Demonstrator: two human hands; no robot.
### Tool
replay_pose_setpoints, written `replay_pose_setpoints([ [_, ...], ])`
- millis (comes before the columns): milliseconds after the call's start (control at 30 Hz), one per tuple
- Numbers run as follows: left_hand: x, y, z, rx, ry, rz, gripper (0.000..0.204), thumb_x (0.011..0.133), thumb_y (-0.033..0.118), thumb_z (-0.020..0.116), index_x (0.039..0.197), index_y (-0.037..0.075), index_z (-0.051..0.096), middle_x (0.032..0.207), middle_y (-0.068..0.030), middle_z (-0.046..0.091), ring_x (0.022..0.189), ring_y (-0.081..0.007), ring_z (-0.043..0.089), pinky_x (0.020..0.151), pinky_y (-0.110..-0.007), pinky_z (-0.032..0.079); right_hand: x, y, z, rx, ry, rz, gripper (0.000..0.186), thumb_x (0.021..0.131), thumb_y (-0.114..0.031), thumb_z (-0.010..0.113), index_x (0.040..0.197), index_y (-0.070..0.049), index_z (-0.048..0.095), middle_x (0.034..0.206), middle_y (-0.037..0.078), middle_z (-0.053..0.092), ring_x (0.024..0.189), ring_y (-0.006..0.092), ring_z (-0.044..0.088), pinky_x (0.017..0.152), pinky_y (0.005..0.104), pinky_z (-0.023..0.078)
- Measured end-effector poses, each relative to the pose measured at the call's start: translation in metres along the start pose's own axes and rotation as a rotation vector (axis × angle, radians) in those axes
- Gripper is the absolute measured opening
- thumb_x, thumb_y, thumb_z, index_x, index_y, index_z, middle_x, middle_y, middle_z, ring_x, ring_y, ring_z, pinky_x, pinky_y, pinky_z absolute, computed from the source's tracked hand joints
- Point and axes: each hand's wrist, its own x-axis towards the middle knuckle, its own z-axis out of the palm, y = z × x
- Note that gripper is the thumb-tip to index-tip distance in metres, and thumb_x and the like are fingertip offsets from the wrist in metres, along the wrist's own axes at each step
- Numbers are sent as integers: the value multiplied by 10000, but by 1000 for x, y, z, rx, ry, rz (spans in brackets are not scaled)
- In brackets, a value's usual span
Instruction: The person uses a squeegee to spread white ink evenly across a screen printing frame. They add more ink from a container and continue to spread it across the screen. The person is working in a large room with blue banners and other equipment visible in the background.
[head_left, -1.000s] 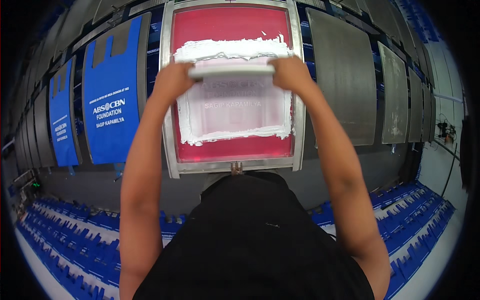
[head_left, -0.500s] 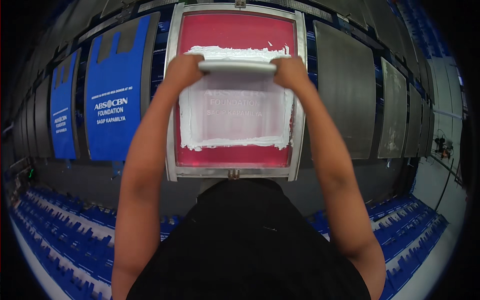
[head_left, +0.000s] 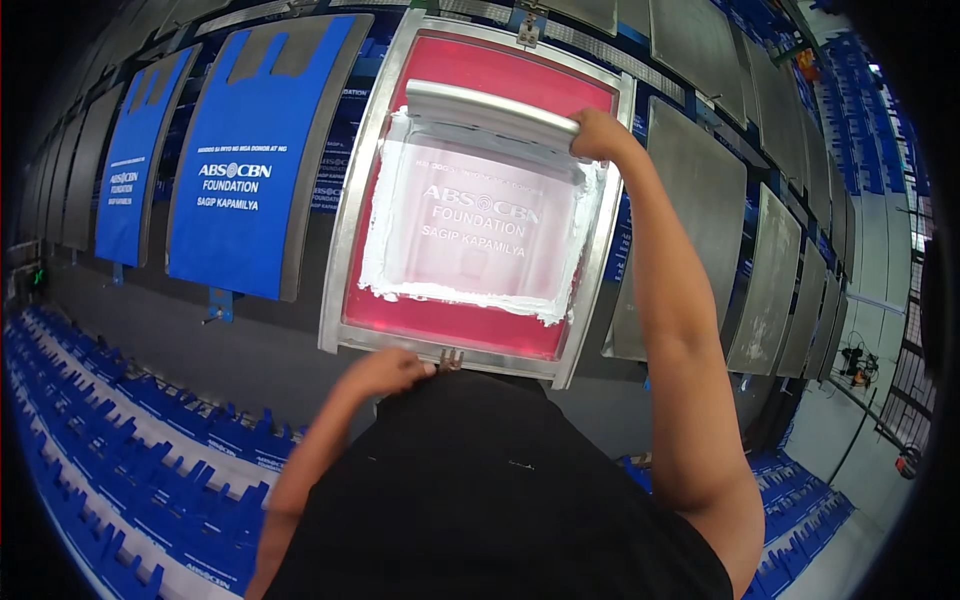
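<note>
My right hand (head_left: 600, 137) is closed round the right end of a squeegee (head_left: 485, 108) with a pale metal handle. The squeegee lies across the upper part of a pink mesh screen, its left end free. Thick white ink (head_left: 378, 235) borders the see-through print area, where pale lettering shows. A metal screen printing frame (head_left: 352, 222) surrounds the mesh and is turned slightly clockwise. At its near edge my left hand (head_left: 385, 373) is closed on the frame, left of a small metal clip (head_left: 451, 359). Its fingertips are partly hidden.
Blue printed bags (head_left: 228, 235) lie flat on grey boards to the left. Bare grey boards (head_left: 690, 190) stand in a row to the right. Lower racks hold many more blue bags (head_left: 130, 480) on both near sides. A hinge bracket (head_left: 527, 30) sits at the frame's far edge.
My left hand has let go of the squeegee and come down to the frame's near edge. My right hand still holds the squeegee, now tilted. The whole view has turned clockwise.
</note>
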Motion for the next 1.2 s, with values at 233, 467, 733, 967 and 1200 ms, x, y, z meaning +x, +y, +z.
replay_pose_setpoints([
  [233,47,-43,84,-603,3,294,370,958,376,586,886,24,676,775,35,607,743,-44,523,666,-251,451,12,-40,-1,-57,67,-131,583,615,-97,650,1197,-65,633,1028,205,678,970,340,646,860,374,506],
  [467,-2,-7,72,-531,21,415,408,984,370,529,793,30,648,645,19,535,609,-60,483,570,-233,401,-2,-66,-14,4,95,-87,550,627,-64,572,1167,-102,670,1073,191,674,1026,346,632,894,395,500],
  [733,-6,-3,76,-552,30,481,427,986,380,524,764,36,646,618,29,521,590,-57,463,552,-236,381,-170,-124,61,-47,91,-72,500,640,-35,609,1119,-163,674,1022,132,676,979,322,633,831,404,510],
  [967,2,-7,81,-514,55,483,438,983,401,523,761,44,646,614,29,522,589,-63,475,546,-239,387,-283,-160,97,61,328,-156,400,574,22,630,961,-73,660,845,100,653,812,314,600,727,430,478],
  [1200,14,-14,82,-488,74,326,421,978,387,534,776,39,660,637,15,556,608,-72,499,578,-246,410,-171,-98,56,-71,537,-182,328,694,22,573,987,-78,683,848,129,667,835,327,615,762,444,485],
])
